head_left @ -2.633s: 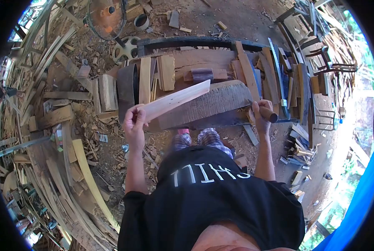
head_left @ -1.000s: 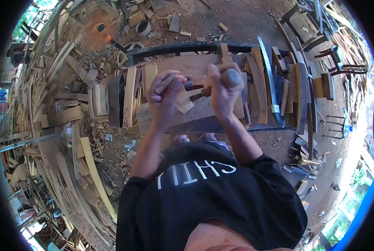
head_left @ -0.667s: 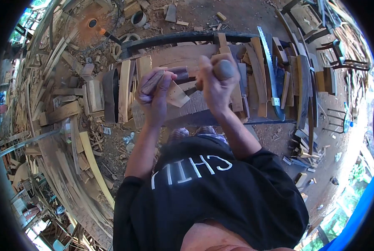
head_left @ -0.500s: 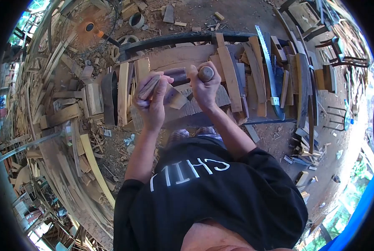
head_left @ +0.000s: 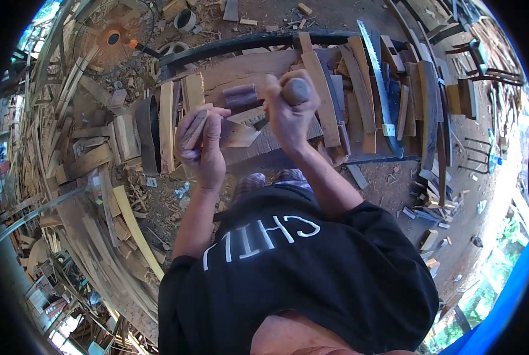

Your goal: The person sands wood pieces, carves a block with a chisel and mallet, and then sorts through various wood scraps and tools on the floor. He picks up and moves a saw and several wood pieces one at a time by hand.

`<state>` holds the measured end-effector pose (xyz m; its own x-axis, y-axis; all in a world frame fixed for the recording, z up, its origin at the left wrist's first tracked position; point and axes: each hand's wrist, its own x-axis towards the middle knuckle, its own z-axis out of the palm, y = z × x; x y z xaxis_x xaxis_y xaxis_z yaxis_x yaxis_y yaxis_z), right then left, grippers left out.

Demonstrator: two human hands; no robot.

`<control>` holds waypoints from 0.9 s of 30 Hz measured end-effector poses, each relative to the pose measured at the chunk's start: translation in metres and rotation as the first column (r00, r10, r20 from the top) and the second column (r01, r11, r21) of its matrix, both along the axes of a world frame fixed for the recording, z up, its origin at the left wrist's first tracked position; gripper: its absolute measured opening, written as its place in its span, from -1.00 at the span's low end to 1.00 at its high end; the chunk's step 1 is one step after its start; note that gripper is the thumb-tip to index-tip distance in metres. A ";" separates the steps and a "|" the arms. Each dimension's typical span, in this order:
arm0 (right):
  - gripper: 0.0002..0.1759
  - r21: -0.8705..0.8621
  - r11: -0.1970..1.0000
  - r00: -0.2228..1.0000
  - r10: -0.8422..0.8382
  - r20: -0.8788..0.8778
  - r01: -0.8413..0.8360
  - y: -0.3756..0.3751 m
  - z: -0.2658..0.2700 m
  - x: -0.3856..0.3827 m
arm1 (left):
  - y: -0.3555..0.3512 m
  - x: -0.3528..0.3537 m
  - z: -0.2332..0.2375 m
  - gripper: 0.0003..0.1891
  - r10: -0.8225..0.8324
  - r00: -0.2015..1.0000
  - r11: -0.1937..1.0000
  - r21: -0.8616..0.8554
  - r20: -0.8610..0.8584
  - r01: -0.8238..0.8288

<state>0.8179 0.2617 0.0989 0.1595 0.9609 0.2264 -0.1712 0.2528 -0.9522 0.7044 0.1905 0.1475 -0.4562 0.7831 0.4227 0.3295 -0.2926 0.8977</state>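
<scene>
The left hand [head_left: 200,145] is closed around a wooden slat [head_left: 240,135], the thumb laid along it and the fingers curled over the other side. The near end of the slat rises inside that grip, while its pale, flat part sticks out past the thumb toward the right hand [head_left: 293,112], above a thick rough board [head_left: 285,137] on the workbench [head_left: 246,66]. The right hand is shut in a fist around a handled tool [head_left: 297,91]; the round butt of its handle faces the camera, and a darker part below points toward the slat's far end. Whether the two touch, I cannot tell. The two hands are apart, with the slat's free part between them. Just beyond the slat, a dark rounded block [head_left: 239,94] lies on the workbench. Long wooden pieces lie to the right of the right hand, and among them is a saw [head_left: 379,89] with a teal handle. To the left of the left hand stands a dark curved sheet [head_left: 147,135]. On the ground beyond the workbench, at its left, is an open round container [head_left: 185,21]; its inside is too small and shadowed to make out. A fan [head_left: 113,39] with a wire cage is near it.
</scene>
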 end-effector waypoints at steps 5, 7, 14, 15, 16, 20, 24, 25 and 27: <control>-0.79 0.063 0.998 0.994 -0.026 0.110 0.019 0.004 -0.025 -0.006 | -0.002 -0.004 -0.003 -0.73 -0.015 0.998 1.000 -0.017 -0.054 0.014; -0.79 0.043 0.999 1.000 0.027 0.011 -0.027 0.002 0.009 0.000 | -0.001 -0.003 -0.003 -0.72 -0.025 0.994 0.999 -0.023 -0.108 0.023; -0.81 0.074 0.997 0.992 0.042 -0.123 -0.033 0.000 0.038 0.005 | -0.003 0.002 -0.005 -0.73 0.025 0.993 1.000 0.010 -0.119 -0.024; -0.81 0.051 0.999 0.999 0.010 -0.052 -0.007 0.000 0.016 0.001 | -0.002 0.004 -0.003 -0.73 0.035 0.995 0.999 -0.008 -0.091 -0.036; -0.81 0.054 0.999 0.999 0.007 -0.052 -0.004 0.002 -0.001 0.000 | -0.002 0.003 -0.004 -0.73 0.032 0.995 0.999 -0.005 -0.091 -0.032; -0.80 0.080 0.993 0.994 -0.087 0.068 0.081 0.004 0.002 0.007 | -0.002 0.005 -0.004 -0.72 0.004 0.997 1.000 0.012 -0.074 -0.003; -0.81 0.041 0.999 0.987 0.016 -0.160 -0.009 -0.002 0.048 0.022 | -0.006 -0.005 -0.013 -0.81 0.006 0.995 1.000 0.027 -0.104 -0.003; -0.80 0.019 1.000 0.988 0.003 -0.154 -0.001 -0.001 0.041 0.019 | -0.006 -0.007 -0.014 -0.82 -0.004 0.993 0.999 0.035 -0.116 0.008; -0.79 0.067 0.995 0.996 -0.067 -0.059 0.071 0.006 0.002 0.005 | -0.007 -0.008 -0.009 -0.82 -0.035 0.988 0.999 0.006 -0.147 0.036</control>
